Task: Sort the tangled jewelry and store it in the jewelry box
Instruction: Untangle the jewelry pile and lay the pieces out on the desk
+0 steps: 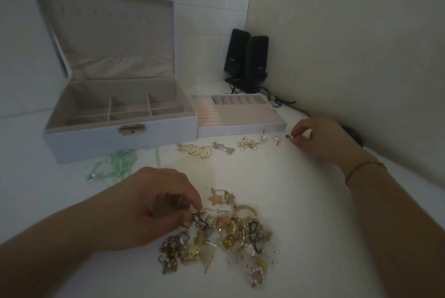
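Note:
A tangled pile of gold, pearl and dark jewelry lies on the white table near me. My left hand rests at the pile's left edge, fingertips pinched on a piece of it. My right hand is at the far right, fingers pinched on a small pearl earring just above the table. A row of sorted pieces runs in front of the box: gold hoops, a silver clip, star earrings. The white jewelry box stands open, its compartments bare. Its tray sits beside it.
Two black speakers with cables stand in the back corner. A green ribbon or mesh pouch lies in front of the box's left part. A dark object sits by the right wall behind my right hand. The wall runs close along the right.

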Demonstrator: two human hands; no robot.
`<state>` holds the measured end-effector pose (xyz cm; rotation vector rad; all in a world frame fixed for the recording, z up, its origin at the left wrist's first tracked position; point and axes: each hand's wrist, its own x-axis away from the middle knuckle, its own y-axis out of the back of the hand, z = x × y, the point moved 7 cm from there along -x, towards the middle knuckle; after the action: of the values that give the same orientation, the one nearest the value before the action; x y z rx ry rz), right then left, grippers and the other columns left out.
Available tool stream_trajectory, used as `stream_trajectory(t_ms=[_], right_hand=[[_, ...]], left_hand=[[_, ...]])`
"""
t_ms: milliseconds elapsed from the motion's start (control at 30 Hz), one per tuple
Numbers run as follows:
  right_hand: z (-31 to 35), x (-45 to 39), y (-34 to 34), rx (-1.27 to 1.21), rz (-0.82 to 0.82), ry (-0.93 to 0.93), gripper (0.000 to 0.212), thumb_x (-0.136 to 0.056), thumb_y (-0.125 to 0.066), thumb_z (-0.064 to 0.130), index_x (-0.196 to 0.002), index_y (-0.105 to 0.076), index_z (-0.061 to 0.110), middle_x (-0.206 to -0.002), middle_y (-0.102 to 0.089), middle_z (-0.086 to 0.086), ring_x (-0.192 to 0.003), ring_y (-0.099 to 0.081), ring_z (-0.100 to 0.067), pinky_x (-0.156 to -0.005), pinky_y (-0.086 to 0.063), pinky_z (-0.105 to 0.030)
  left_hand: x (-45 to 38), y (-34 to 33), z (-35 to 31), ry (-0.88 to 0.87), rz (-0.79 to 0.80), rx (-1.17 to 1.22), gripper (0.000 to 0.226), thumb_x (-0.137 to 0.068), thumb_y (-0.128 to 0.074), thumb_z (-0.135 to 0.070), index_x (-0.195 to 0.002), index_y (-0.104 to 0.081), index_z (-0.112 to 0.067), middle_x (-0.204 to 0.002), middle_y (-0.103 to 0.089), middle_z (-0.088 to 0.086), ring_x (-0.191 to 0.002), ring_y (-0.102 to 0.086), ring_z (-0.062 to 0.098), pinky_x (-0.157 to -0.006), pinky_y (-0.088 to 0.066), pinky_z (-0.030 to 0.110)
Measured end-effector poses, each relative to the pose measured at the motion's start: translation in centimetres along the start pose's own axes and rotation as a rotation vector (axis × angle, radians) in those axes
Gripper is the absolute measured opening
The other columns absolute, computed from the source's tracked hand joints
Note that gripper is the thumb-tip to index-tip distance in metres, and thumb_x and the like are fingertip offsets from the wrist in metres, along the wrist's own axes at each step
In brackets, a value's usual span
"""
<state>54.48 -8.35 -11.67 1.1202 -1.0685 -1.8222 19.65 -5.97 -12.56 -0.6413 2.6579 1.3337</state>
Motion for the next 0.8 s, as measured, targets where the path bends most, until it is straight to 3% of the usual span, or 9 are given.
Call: stream_trajectory(t_ms=[100, 167, 267, 367, 533, 600, 700, 733, 800], right_hand=[[-0.6, 0.3, 0.9, -0.032, 0.021, -0.077, 0.036, -0.072, -0.08, 0.02, -0.105, -0.065, 0.021, -0.096, -0.06, 0.0, -0.069, -0.05, -0.007, -0.075, -0.035, -0.018], [-1.5, 0.6, 1.2, -0.036, 0.087, -0.177, 0.043, -0.07, -0.083, 0.02, -0.107, -0.062, 0.02, -0.096, -0.057, -0.002, -0.082, -0.052, -0.017, -0.075, -0.036, -0.021], [-1.7, 0.6, 0.8, 0.004, 0.13, -0.202, 0.034, -0.07, -0.082, 0.024, -0.098, -0.064, 0.018, -0.088, -0.062, -0.004, -0.078, -0.053, -0.017, -0.06, -0.036, -0.018], [-1.2, 0.7, 0.9, 0.019, 0.11, -0.203, 0.023, -0.073, -0.08, 0.021, -0.092, -0.069, 0.013, -0.074, -0.059, 0.003, -0.075, -0.055, -0.016, -0.057, -0.033, -0.012], [-1.7, 1.1, 1.9, 0.103, 0.13, -0.275, 0.013, -0.078, -0.073, 0.01, -0.091, -0.075, 0.008, -0.082, -0.066, -0.006, -0.079, -0.061, -0.018, -0.072, -0.038, -0.017], [-1.9, 1.3, 2.7, 0.088, 0.105, -0.301, 0.011, -0.08, -0.071, 0.008, -0.089, -0.075, 0.004, -0.068, -0.064, -0.003, -0.069, -0.066, -0.014, -0.073, -0.04, -0.019], [0.9, 1.6, 4.7, -0.054, 0.03, -0.222, 0.009, -0.083, -0.068, 0.008, -0.076, -0.072, 0.012, -0.045, -0.057, 0.006, -0.046, -0.055, -0.007, -0.053, -0.042, -0.01], [2.9, 1.9, 5.0, -0.157, 0.038, -0.153, 0.012, -0.084, -0.068, 0.008, -0.075, -0.071, 0.016, -0.044, -0.059, 0.005, -0.043, -0.053, -0.006, -0.049, -0.041, -0.009], [8.6, 3.3, 4.7, -0.444, 0.174, 0.012, 0.012, -0.082, -0.069, 0.008, -0.081, -0.072, 0.02, -0.059, -0.069, -0.001, -0.048, -0.055, -0.008, -0.054, -0.046, -0.021]], left_hand=[[0.0, 0.0, 0.3, 0.022, 0.005, 0.005, 0.013, -0.084, -0.067, -0.032, -0.095, -0.072, -0.038, -0.086, -0.067, -0.012, -0.084, -0.066, 0.013, -0.071, -0.054, 0.031], [0.1, 0.0, 0.3, 0.023, -0.001, 0.022, 0.013, -0.084, -0.065, -0.035, -0.095, -0.072, -0.038, -0.087, -0.067, -0.011, -0.084, -0.066, 0.014, -0.071, -0.054, 0.032], [0.1, 0.0, 0.1, 0.016, 0.0, 0.038, 0.014, -0.083, -0.065, -0.034, -0.095, -0.072, -0.037, -0.086, -0.067, -0.01, -0.082, -0.067, 0.015, -0.07, -0.055, 0.034], [0.1, 0.0, 0.1, 0.024, 0.006, 0.044, 0.016, -0.082, -0.069, -0.028, -0.095, -0.072, -0.038, -0.086, -0.067, -0.01, -0.082, -0.066, 0.015, -0.07, -0.055, 0.033], [0.2, -0.1, 0.0, 0.036, 0.017, 0.054, 0.021, -0.082, -0.072, -0.022, -0.096, -0.072, -0.038, -0.086, -0.067, -0.01, -0.083, -0.066, 0.015, -0.072, -0.054, 0.031], [0.2, 0.0, 0.2, 0.054, 0.018, 0.065, 0.022, -0.083, -0.073, -0.019, -0.096, -0.073, -0.037, -0.086, -0.068, -0.01, -0.083, -0.066, 0.017, -0.072, -0.054, 0.032], [0.1, 0.4, 0.6, 0.084, -0.028, 0.071, 0.017, -0.083, -0.07, -0.023, -0.094, -0.073, -0.036, -0.086, -0.07, -0.011, -0.083, -0.067, 0.017, -0.073, -0.055, 0.033], [0.0, 0.7, 0.9, 0.112, -0.073, 0.061, 0.013, -0.083, -0.067, -0.03, -0.093, -0.073, -0.037, -0.087, -0.07, -0.012, -0.085, -0.067, 0.016, -0.074, -0.055, 0.031], [-0.2, 1.6, 1.6, 0.197, -0.187, 0.072, 0.015, -0.08, -0.063, -0.041, -0.09, -0.073, -0.038, -0.088, -0.072, -0.016, -0.085, -0.068, 0.01, -0.075, -0.054, 0.021]])
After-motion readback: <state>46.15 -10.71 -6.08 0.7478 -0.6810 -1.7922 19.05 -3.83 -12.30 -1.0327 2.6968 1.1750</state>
